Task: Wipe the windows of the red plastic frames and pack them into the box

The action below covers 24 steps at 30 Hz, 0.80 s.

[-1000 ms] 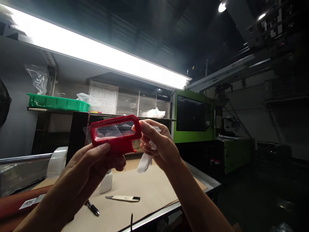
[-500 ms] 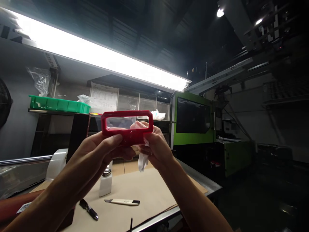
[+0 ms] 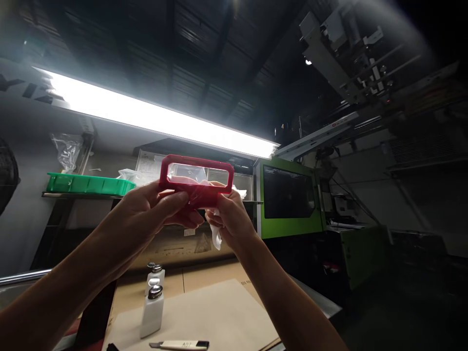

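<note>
A red plastic frame point(image 3: 197, 187) with a long rectangular window is held up before the lamp. My left hand point(image 3: 161, 204) is closed on its left lower part, thumb on the near face. At the right lower corner my right hand point(image 3: 234, 212) grips the frame too, with a crumpled white cloth or tissue point(image 3: 216, 237) hanging from its fingers. Some fingers are hidden behind the red part. Below, on the brown paper, lie a craft knife point(image 3: 180, 345) marked A07 and a white pump bottle point(image 3: 152, 312) with a metal top.
A second white bottle point(image 3: 156, 278) stands behind the first. A green tray point(image 3: 89, 184) rests on the shelf at left. The long lamp point(image 3: 164, 119) hangs above. A green machine point(image 3: 288, 195) stands at the right, beyond the table's metal edge point(image 3: 321, 302).
My view has tilted upward, so the table and tools sit lower. The red frame has turned slightly and now tilts down to the right. Both hands keep their hold.
</note>
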Each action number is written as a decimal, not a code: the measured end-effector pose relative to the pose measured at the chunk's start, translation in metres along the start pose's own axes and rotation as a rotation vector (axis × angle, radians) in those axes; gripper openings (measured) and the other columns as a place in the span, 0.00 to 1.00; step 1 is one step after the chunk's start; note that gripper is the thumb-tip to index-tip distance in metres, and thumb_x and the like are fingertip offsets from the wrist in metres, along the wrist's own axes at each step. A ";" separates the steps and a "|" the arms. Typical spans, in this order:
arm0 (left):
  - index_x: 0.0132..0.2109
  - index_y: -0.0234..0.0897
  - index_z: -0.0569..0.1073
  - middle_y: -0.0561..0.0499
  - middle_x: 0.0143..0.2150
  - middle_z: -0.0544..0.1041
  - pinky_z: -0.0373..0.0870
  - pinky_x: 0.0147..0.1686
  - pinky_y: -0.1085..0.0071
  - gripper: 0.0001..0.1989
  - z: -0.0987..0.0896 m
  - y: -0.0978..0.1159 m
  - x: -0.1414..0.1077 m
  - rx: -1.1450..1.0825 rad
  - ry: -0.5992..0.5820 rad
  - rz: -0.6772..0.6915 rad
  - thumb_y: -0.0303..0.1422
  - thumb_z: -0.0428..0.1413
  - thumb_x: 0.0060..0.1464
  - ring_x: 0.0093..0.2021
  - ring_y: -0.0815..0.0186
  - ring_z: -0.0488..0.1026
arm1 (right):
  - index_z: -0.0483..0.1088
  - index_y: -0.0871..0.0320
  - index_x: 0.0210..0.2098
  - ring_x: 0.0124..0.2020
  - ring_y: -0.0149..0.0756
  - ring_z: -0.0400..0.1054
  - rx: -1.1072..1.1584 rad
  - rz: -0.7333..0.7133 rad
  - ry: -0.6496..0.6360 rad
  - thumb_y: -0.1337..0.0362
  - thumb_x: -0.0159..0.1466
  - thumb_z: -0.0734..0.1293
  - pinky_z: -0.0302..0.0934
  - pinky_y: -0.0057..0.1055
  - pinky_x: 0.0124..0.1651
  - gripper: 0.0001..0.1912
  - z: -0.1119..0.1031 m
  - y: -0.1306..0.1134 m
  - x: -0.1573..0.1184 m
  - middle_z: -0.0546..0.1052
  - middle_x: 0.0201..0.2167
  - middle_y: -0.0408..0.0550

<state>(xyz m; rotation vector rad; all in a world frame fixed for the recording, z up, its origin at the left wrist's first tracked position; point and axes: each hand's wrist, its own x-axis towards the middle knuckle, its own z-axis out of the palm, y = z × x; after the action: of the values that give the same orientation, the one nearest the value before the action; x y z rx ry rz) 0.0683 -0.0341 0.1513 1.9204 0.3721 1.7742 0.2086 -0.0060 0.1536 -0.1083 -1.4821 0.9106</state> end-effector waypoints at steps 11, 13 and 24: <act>0.37 0.31 0.78 0.45 0.21 0.80 0.74 0.25 0.70 0.15 -0.003 0.018 -0.004 -0.010 0.020 0.006 0.35 0.63 0.41 0.21 0.62 0.77 | 0.61 0.58 0.14 0.10 0.16 0.40 0.049 0.002 -0.032 0.67 0.45 0.67 0.32 0.21 0.14 0.09 0.015 -0.002 0.003 0.55 0.07 0.30; 0.41 0.31 0.78 0.44 0.25 0.81 0.75 0.27 0.69 0.17 -0.005 0.016 -0.004 -0.009 -0.001 -0.007 0.35 0.63 0.43 0.23 0.61 0.78 | 0.61 0.58 0.15 0.10 0.16 0.40 0.056 -0.003 -0.043 0.68 0.44 0.67 0.32 0.21 0.14 0.08 0.016 -0.002 0.002 0.55 0.07 0.30; 0.41 0.31 0.77 0.47 0.24 0.81 0.76 0.24 0.71 0.18 -0.007 0.009 -0.004 -0.014 0.013 -0.024 0.36 0.63 0.41 0.22 0.63 0.77 | 0.62 0.58 0.16 0.10 0.17 0.41 0.052 -0.006 -0.064 0.68 0.45 0.66 0.32 0.22 0.15 0.06 0.014 0.004 0.001 0.55 0.08 0.30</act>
<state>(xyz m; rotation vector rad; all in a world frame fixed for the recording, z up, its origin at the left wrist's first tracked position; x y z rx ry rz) 0.0601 -0.0424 0.1528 1.8879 0.3850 1.7704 0.1938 -0.0090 0.1541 -0.0370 -1.5156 0.9547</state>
